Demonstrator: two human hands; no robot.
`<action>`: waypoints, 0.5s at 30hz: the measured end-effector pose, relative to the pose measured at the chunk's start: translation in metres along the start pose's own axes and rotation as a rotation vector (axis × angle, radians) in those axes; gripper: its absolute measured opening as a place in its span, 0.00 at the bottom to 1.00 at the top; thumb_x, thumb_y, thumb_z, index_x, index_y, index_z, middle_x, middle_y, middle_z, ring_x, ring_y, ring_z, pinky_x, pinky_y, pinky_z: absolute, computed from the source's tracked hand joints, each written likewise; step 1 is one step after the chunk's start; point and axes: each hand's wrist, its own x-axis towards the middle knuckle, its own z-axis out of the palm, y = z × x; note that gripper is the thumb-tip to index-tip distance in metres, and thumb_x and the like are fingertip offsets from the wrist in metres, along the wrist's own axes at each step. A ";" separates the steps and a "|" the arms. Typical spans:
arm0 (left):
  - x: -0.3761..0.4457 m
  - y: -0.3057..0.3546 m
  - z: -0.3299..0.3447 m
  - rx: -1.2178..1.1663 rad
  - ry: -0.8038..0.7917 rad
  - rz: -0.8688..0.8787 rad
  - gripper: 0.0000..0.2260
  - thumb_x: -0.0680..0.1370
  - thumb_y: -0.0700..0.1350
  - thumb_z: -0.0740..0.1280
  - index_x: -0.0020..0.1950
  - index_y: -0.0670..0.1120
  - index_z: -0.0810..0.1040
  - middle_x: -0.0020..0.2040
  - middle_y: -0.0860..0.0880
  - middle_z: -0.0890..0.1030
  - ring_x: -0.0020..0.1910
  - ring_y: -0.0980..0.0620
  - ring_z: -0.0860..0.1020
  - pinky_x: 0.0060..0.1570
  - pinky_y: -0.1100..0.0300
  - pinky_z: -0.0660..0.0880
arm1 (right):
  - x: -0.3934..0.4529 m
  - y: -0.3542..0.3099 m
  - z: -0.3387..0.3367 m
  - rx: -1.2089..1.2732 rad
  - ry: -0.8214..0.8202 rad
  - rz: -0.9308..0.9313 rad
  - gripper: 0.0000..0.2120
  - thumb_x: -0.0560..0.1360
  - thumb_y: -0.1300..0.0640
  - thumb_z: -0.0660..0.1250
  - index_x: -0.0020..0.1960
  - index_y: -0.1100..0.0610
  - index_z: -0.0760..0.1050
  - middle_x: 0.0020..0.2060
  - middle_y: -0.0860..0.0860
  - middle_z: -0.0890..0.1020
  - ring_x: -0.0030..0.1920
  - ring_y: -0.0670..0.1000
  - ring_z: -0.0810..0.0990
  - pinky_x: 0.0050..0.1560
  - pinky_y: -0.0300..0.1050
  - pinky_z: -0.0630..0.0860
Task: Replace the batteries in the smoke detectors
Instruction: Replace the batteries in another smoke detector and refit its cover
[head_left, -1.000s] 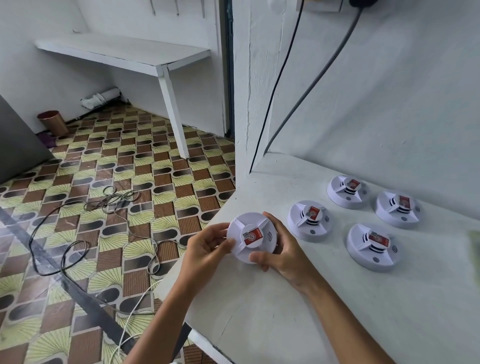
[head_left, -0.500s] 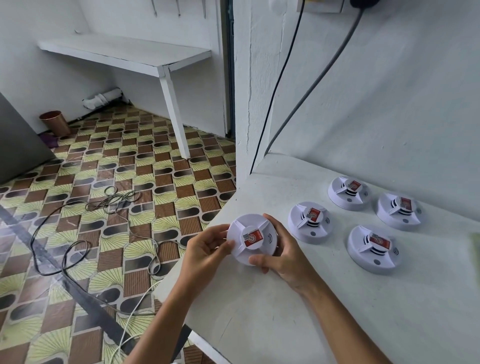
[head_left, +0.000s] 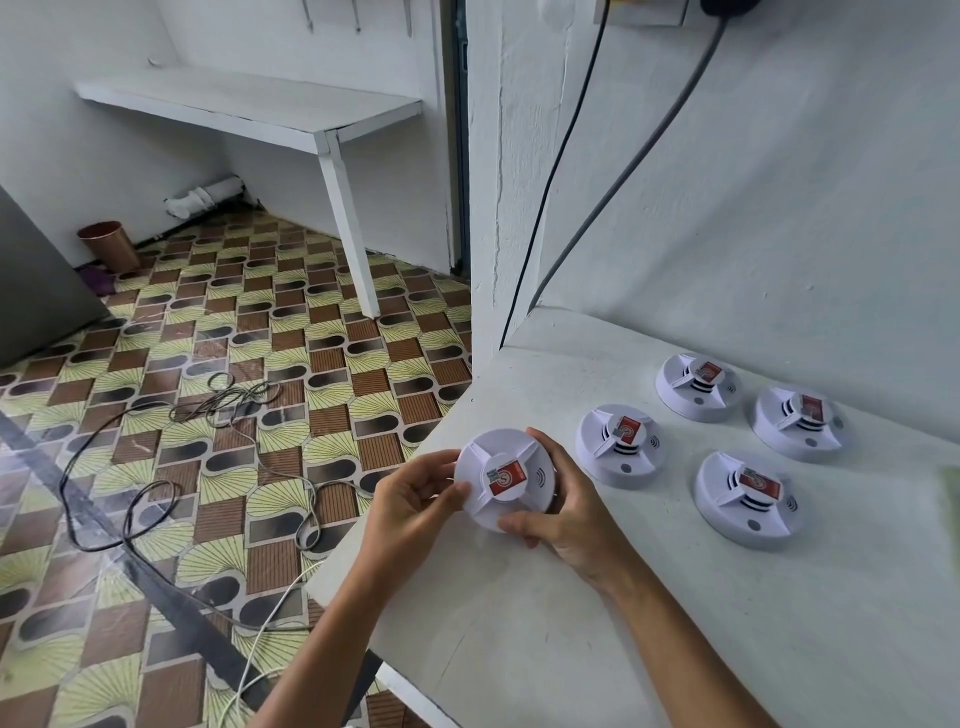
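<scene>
I hold a round white smoke detector (head_left: 506, 475) with a red sticker at its centre, tilted up just above the left edge of the white table (head_left: 597, 623). My left hand (head_left: 415, 499) grips its left rim, thumb on the front face. My right hand (head_left: 566, 512) wraps its right and lower rim. Several more white detectors lie face up on the table to the right: one close by (head_left: 621, 446), one nearest me (head_left: 748, 499), and two at the back (head_left: 696, 387), (head_left: 797, 422). No batteries are visible.
The table meets a white wall behind and on the right. Two cables (head_left: 587, 156) run down the wall to the table's back corner. Loose wires (head_left: 156, 467) lie on the patterned floor left of the table. A white bench (head_left: 260, 104) and a copper cup (head_left: 106, 244) stand farther back.
The detector in my hands has turned slightly; its sticker sits a little more upright. Both hands keep the same grip and place.
</scene>
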 end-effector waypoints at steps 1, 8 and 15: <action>0.000 0.000 0.000 0.001 -0.003 0.000 0.16 0.72 0.42 0.71 0.59 0.40 0.79 0.50 0.44 0.85 0.50 0.44 0.83 0.50 0.53 0.81 | 0.000 0.000 0.000 0.000 -0.001 0.000 0.44 0.63 0.60 0.78 0.73 0.46 0.61 0.64 0.49 0.74 0.60 0.54 0.76 0.40 0.40 0.78; 0.000 0.000 0.000 0.008 -0.002 -0.006 0.14 0.72 0.40 0.71 0.58 0.41 0.80 0.50 0.45 0.85 0.49 0.45 0.83 0.50 0.54 0.81 | -0.001 0.000 -0.001 -0.036 0.009 -0.005 0.42 0.68 0.66 0.76 0.74 0.46 0.61 0.65 0.48 0.73 0.60 0.52 0.76 0.40 0.38 0.78; 0.000 -0.001 0.000 0.020 -0.001 -0.007 0.13 0.73 0.38 0.71 0.58 0.40 0.79 0.50 0.45 0.85 0.48 0.45 0.83 0.49 0.54 0.81 | -0.002 -0.003 0.000 -0.049 0.014 -0.004 0.41 0.68 0.66 0.76 0.71 0.42 0.61 0.66 0.45 0.72 0.63 0.49 0.74 0.53 0.47 0.81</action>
